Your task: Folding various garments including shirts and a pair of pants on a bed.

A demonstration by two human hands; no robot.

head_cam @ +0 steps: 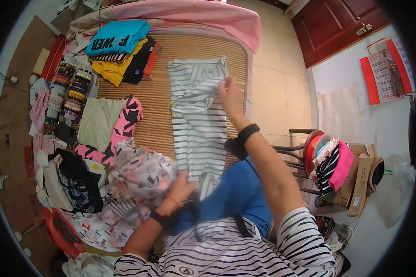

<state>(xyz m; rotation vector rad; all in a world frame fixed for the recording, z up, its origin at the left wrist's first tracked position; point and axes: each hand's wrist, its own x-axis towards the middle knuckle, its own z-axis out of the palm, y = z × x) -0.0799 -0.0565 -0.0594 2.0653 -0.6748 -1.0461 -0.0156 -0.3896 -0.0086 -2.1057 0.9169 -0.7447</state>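
Observation:
A white garment with dark stripes [204, 128] lies lengthwise before me on a bamboo mat [152, 128], its upper part bunched in folds. My right hand [228, 90] is at the garment's upper right edge, fingers bent against the cloth; whether it pinches the fabric is not clear. Down at the near end, by my lap, my left hand [183, 188] touches the garment's lower left edge, and its grip is blurred. Beside my left hand lies a crumpled pale printed cloth [138, 173].
Folded clothes topped by a turquoise shirt [119, 34] sit at the back left. Bracelet stands [78, 90] line the left side, near a folded light green cloth [98, 121]. A stool [310, 152] holding folded clothes is on the right, by cardboard boxes [353, 173].

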